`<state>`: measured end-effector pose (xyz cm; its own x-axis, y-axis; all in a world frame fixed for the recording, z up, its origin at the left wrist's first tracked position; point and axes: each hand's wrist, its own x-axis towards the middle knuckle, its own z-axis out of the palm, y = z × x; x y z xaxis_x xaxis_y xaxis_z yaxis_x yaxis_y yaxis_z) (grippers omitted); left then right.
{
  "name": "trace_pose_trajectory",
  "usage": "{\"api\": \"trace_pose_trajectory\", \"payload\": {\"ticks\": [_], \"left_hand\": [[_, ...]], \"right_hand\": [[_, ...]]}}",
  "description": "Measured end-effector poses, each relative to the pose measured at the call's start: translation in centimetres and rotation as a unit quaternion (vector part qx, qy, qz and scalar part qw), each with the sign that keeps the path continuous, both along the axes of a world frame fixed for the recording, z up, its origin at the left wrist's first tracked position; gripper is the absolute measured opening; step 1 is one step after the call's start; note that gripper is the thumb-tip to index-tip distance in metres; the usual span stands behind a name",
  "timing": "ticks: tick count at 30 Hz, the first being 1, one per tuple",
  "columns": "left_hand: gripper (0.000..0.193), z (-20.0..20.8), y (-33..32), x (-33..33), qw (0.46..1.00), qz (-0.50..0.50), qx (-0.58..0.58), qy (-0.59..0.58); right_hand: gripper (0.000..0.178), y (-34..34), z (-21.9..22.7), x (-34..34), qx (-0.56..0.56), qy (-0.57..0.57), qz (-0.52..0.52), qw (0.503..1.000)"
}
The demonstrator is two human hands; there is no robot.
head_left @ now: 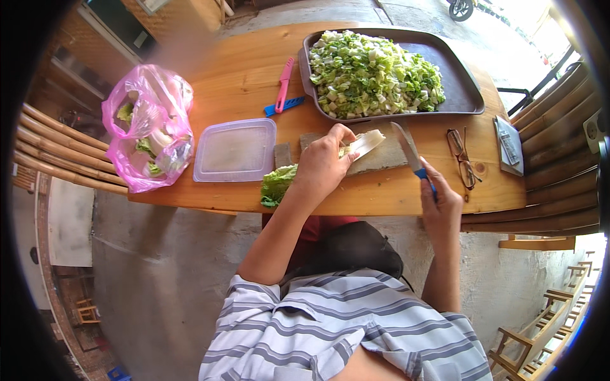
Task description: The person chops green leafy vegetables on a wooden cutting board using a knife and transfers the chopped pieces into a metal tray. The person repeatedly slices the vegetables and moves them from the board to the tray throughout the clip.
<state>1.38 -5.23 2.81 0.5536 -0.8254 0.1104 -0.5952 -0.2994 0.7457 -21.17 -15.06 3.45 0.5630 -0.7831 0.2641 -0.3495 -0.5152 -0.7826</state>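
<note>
My left hand (323,160) is closed around a napa cabbage leaf. Its white stalk (366,145) sticks out to the right over a grey board (380,157), while its green frilled end (277,186) spreads to the left of my wrist. In my right hand (441,197) is a knife with a blue handle; its blade (406,147) points up and away, just right of the stalk and apart from it. Beyond the board, a dark tray (460,70) carries a big heap of chopped cabbage (368,75).
A pink plastic bag (149,130) with cabbage pieces stands at the table's left. Nearer the middle are a clear lid or box (235,152), a pink knife (284,86) and a blue sheath (287,105). Eyeglasses (464,159) and a small packet on a notepad (508,147) lie right.
</note>
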Motion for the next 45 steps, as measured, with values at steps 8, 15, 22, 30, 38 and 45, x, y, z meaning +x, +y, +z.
{"api": "trace_pose_trajectory", "payload": {"ticks": [8, 15, 22, 30, 38, 45], "left_hand": [[0.025, -1.4, 0.0, -0.6, 0.994, -0.029, -0.031, -0.105], [0.024, -1.3, -0.1, -0.6, 0.993, -0.033, -0.021, -0.111], [0.025, -1.5, -0.1, -0.5, 0.992, -0.04, -0.024, -0.114], [0.018, -2.1, 0.2, -1.2, 0.991, 0.01, -0.051, -0.125], [0.02, -3.1, 0.3, -0.8, 0.985, 0.0, -0.12, -0.125], [0.021, -3.4, 0.2, -0.9, 0.983, 0.001, -0.134, -0.122]], "right_hand": [[0.051, -1.0, -1.2, 2.1, -0.233, 0.1, 0.034, 0.967], [0.053, -1.3, -2.1, 3.2, -0.303, 0.188, 0.051, 0.933], [0.059, -2.7, -1.7, 4.5, -0.337, 0.267, 0.119, 0.895], [0.048, -3.4, 0.4, 1.8, -0.274, 0.258, 0.141, 0.916], [0.043, -2.2, 1.6, 1.0, -0.186, 0.161, 0.125, 0.961], [0.047, -1.3, -0.8, 3.7, -0.243, 0.186, 0.133, 0.943]]}}
